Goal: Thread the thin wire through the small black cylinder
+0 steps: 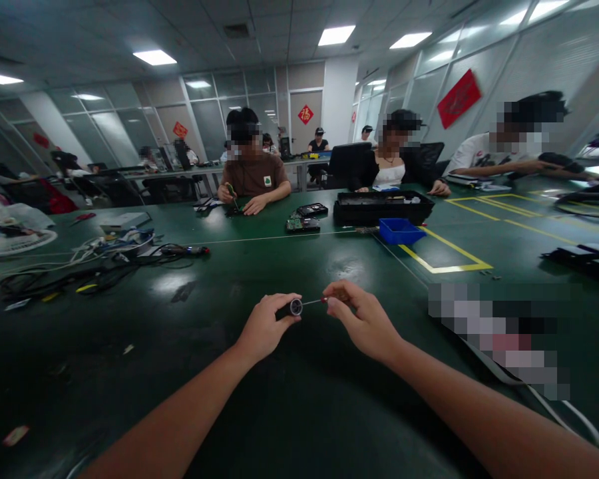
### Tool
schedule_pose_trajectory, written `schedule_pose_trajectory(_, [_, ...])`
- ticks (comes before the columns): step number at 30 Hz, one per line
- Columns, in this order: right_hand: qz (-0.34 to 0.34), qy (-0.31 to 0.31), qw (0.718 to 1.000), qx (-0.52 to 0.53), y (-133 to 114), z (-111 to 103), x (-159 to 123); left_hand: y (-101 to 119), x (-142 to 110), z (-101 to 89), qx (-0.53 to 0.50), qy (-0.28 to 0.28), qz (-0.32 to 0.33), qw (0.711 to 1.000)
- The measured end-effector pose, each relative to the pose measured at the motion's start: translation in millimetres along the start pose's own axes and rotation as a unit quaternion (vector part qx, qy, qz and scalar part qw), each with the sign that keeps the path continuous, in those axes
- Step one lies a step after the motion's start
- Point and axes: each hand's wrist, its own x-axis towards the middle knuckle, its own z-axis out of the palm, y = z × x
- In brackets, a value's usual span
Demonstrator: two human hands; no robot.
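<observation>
My left hand (269,326) is closed around a small dark cylindrical part (296,307), whose round silver-rimmed end faces right and toward me. In my right hand (357,316), thumb and fingers pinch a slim screwdriver (311,303). Its thin metal shaft points left, and a bit of red shows at the fingertips. The shaft's tip is at the round end of the part; whether it goes inside is too small to tell. Both hands are held over the green table (299,412), near its middle.
Ahead lie circuit boards with drives (303,223), a black tray (383,207) and a blue bin (400,231). Tangled cables (104,263) spread at the left. A blurred-out object (499,339) with a white cord lies right. Several people sit across the table, one in a brown shirt (253,174).
</observation>
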Motion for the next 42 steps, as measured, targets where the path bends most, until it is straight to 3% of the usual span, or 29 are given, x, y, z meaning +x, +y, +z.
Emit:
schedule_pose_trajectory(5, [0.030,0.037,0.999,-0.017,1.4,1.9,-1.9,3.1,-0.8,1.1,0.011,-0.016,0.008,1.000])
schedule_pose_trajectory(12, [0.066,0.058,0.987,0.137,8.2,5.7,1.4,1.9,0.4,1.3,0.023,0.011,-0.007,1.000])
schedule_pose_trajectory(15, [0.118,0.088,0.956,0.254,13.2,6.5,7.5,3.8,1.0,-0.6,0.038,0.008,0.026,0.999])
schedule_pose_trajectory(17, [0.166,0.089,0.917,0.351,17.7,6.5,11.5,5.6,1.6,-2.3,0.061,0.000,0.047,0.997])
schedule_pose_trajectory(19, [0.187,0.090,0.899,0.387,21.9,6.7,14.3,7.1,2.3,-3.4,0.081,-0.006,0.041,0.996])
schedule_pose_trajectory(23, [0.152,0.114,0.928,0.320,23.5,8.5,13.6,8.4,3.6,-2.9,0.098,-0.014,0.015,0.995])
schedule_pose_trajectory(29, [0.083,0.087,0.977,0.173,13.2,7.9,6.9,7.0,4.3,-1.0,0.094,-0.003,0.013,0.995])
schedule_pose_trajectory(36, [0.038,0.051,0.994,0.092,7.0,6.4,1.7,8.9,2.9,-3.1,0.091,0.004,0.009,0.996])
schedule_pose_trajectory(42, [0.018,0.071,0.996,0.046,5.5,7.9,-0.1,5.3,2.8,-1.9,0.086,0.010,0.018,0.996])
